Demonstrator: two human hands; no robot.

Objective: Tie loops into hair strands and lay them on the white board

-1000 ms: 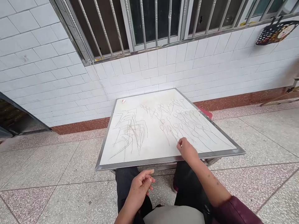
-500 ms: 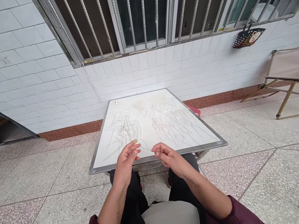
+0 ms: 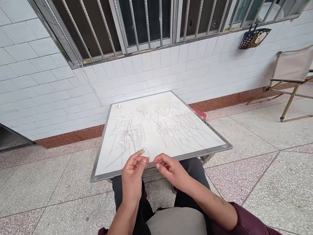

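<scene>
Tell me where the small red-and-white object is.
In the head view, the object lies left of centre, in the far-left corner of the table, near the tiled wall and beyond the tangled strands.

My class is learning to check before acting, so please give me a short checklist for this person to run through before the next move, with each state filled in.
1. Left hand and right hand both in view near the table: ok.
2. Thin wire at the right hand's fingertips: ok.
3. Left hand gripping that wire too: cannot tell.
4. Looped wires grouped on the table's right: ok.
5. Bent wires on the left free of crossings: not ok, many overlap.
</scene>
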